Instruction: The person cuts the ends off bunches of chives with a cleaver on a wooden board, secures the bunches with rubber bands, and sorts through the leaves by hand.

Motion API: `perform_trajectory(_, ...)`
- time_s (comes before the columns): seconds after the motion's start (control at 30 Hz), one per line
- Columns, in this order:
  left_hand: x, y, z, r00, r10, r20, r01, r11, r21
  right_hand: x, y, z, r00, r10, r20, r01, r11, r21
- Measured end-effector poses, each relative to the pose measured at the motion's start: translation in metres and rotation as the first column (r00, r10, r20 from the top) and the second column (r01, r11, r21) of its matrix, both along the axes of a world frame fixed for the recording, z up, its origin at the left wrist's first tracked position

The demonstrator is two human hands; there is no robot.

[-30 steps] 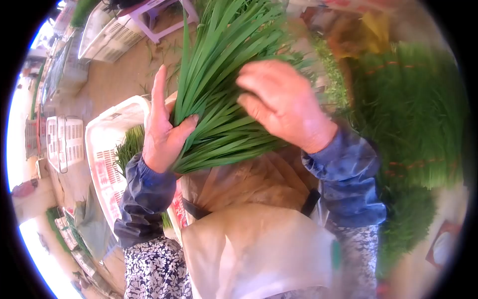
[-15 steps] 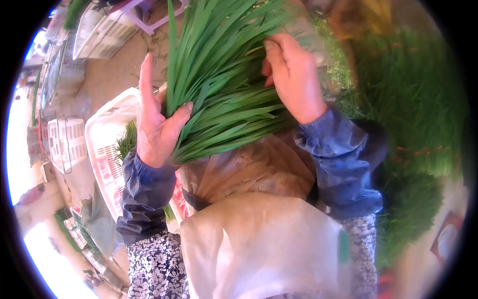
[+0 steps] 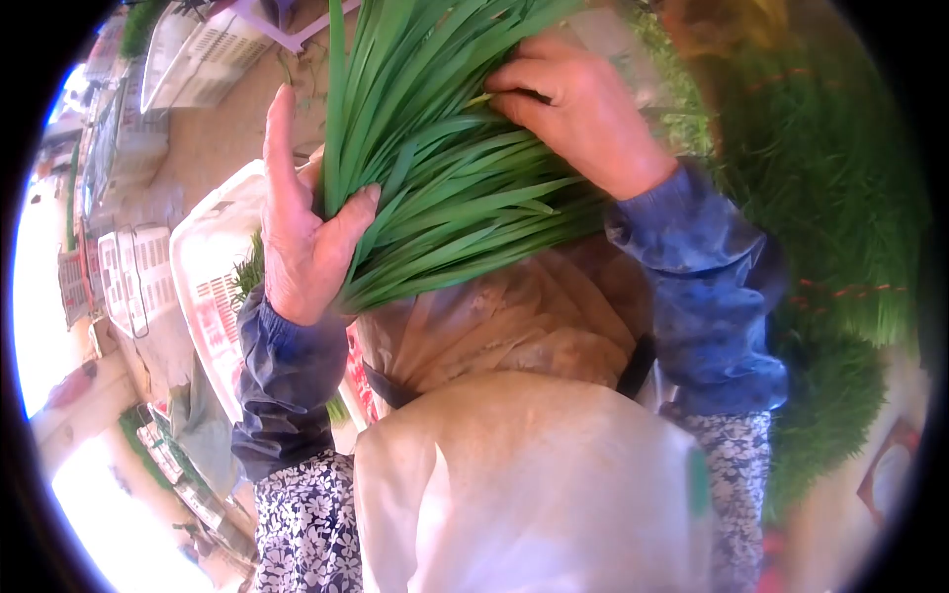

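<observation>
Leaf bundle: long green leaf bundle (image 3: pixel 435 168), fanned out above the lap; landmark for these notes.
Left hand: left hand (image 3: pixel 301 247) at the bundle's left edge; fingers extended, thumb spread and laid over the leaves, holding them in its crook.
Right hand: right hand (image 3: pixel 593 119) at the bundle's upper right; fingers curled, thumb and fingertips nearly closed, apparently on a yellowish leaf piece (image 3: pixel 480 100).
Crate: white crate (image 3: pixel 213 237) left of the bundle, more greens (image 3: pixel 250 267) inside.
Apron: pale apron (image 3: pixel 524 474) below the bundle.
Stacks: tied greens (image 3: pixel 820 188) to the bundle's right, blurred; red ties (image 3: pixel 845 290) across them.
Slip risk: thumb hold looks light; if it eases, leaves could slide out of the crook onto the apron.
Pull risk: leaves overlap closely; a tug on the yellowish piece could drag sound ones along or snap it short.
Bruise risk: thumb pressing too hard could crease the blades.
Sleeve risk: right sleeve (image 3: pixel 712 287) sits near the leaf ends; could brush them out of line.
Writing: none readable; red marking (image 3: pixel 222 331) on the crate, content unclear.
Brands: none made out; green patch (image 3: pixel 698 481) at the apron's edge, no lettering discernible.
</observation>
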State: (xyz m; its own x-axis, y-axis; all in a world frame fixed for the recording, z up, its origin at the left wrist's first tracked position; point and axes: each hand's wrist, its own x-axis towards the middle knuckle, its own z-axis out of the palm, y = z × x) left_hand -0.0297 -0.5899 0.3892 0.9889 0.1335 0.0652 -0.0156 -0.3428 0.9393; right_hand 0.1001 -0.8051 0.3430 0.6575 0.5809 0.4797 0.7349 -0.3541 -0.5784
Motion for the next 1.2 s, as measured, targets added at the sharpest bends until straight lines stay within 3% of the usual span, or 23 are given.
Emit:
perform_trajectory(0.03,0.0,-0.001,0.001,1.0,0.006,0.012,-0.006,1.0,0.006,0.002,0.002,-0.002,1.0,0.001,-0.004,-0.001,1.0,0.0)
perform_trajectory(0.1,-0.002,-0.002,0.0,1.0,0.014,0.024,-0.014,1.0,0.015,0.006,0.006,-0.007,0.95,0.112,-0.29,-0.064,0.983,0.171)
perform_trajectory(0.13,-0.005,-0.003,-0.001,0.998,0.047,0.052,-0.051,0.994,0.093,0.008,0.007,-0.006,0.95,0.114,-0.292,-0.065,0.983,0.172)
perform_trajectory(0.2,-0.013,-0.004,-0.002,0.993,0.077,0.086,-0.091,0.981,0.17,0.012,0.008,0.0,0.834,0.102,-0.542,-0.071,0.994,0.078)
perform_trajectory(0.23,-0.019,-0.004,-0.003,0.98,0.018,0.2,-0.104,0.897,0.43,0.011,0.008,-0.002,0.837,0.103,-0.537,-0.073,0.994,0.076)
perform_trajectory(0.27,-0.026,-0.005,-0.002,0.954,-0.063,0.292,-0.15,0.744,0.651,0.009,0.008,-0.009,0.916,0.104,-0.388,-0.051,0.988,0.145)
perform_trajectory(0.3,-0.029,-0.004,0.007,0.898,-0.329,0.291,-0.017,0.636,0.772,0.008,0.004,-0.011,0.965,0.088,-0.248,-0.046,0.984,0.17)
perform_trajectory(0.37,-0.037,0.003,0.024,0.634,-0.761,0.139,0.276,0.391,0.878,0.002,-0.011,-0.004,0.989,0.081,-0.121,-0.069,0.993,0.099)
perform_trajectory(0.43,-0.052,0.011,0.027,0.7,-0.67,0.247,0.186,0.505,0.843,0.001,-0.024,0.003,0.991,0.115,-0.068,-0.114,0.993,0.018)
perform_trajectory(0.47,-0.053,0.015,0.036,0.809,-0.55,0.208,0.206,0.597,0.776,0.003,-0.03,0.006,0.989,0.136,-0.062,-0.138,0.99,-0.025)
perform_trajectory(0.5,-0.055,0.016,0.042,0.901,-0.421,0.099,0.23,0.659,0.717,0.003,-0.033,0.01,0.986,0.159,-0.059,-0.163,0.984,-0.067)
perform_trajectory(0.57,-0.059,0.028,0.028,0.92,-0.349,-0.178,0.372,0.635,0.677,0.002,-0.035,0.017,0.976,0.212,-0.046,-0.216,0.968,-0.126)
perform_trajectory(0.63,-0.069,0.023,0.022,0.87,-0.375,-0.32,0.48,0.493,0.725,0.001,-0.036,0.024,0.963,0.266,-0.051,-0.271,0.945,-0.185)
perform_trajectory(0.7,-0.083,0.024,0.027,0.812,-0.488,-0.319,0.526,0.379,0.761,-0.002,-0.038,0.029,0.946,0.319,-0.061,-0.324,0.916,-0.238)
perform_trajectory(0.77,-0.086,0.027,0.037,0.791,-0.518,-0.325,0.561,0.405,0.722,-0.009,-0.035,0.033,0.93,0.363,-0.059,-0.364,0.886,-0.288)
perform_trajectory(0.83,-0.086,0.033,0.033,0.848,-0.472,-0.24,0.506,0.587,0.632,-0.018,-0.034,0.033,0.911,0.411,-0.042,-0.401,0.855,-0.327)
perform_trajectory(0.87,-0.081,0.03,0.034,0.88,-0.436,-0.189,0.439,0.593,0.675,-0.024,-0.03,0.034,0.892,0.446,0.079,-0.398,0.855,-0.332)
perform_trajectory(0.9,-0.082,0.032,0.03,0.883,-0.425,-0.199,0.44,0.601,0.668,-0.025,-0.026,0.036,0.887,0.458,0.066,-0.414,0.849,-0.329)
perform_trajectory(0.97,-0.081,0.035,0.022,0.833,-0.461,-0.305,0.544,0.585,0.601,-0.025,-0.027,0.051,0.86,0.452,0.238,-0.378,0.876,-0.3)
perform_trajectory(1.1,-0.072,0.04,0.021,0.807,-0.516,-0.285,0.582,0.621,0.524,-0.028,-0.036,0.058,0.813,0.452,0.367,-0.346,0.882,-0.32)
perform_trajectory(1.2,-0.058,0.031,0.029,0.804,-0.546,-0.234,0.58,0.635,0.51,-0.027,-0.026,0.079,0.804,0.469,0.365,-0.33,0.863,-0.382)
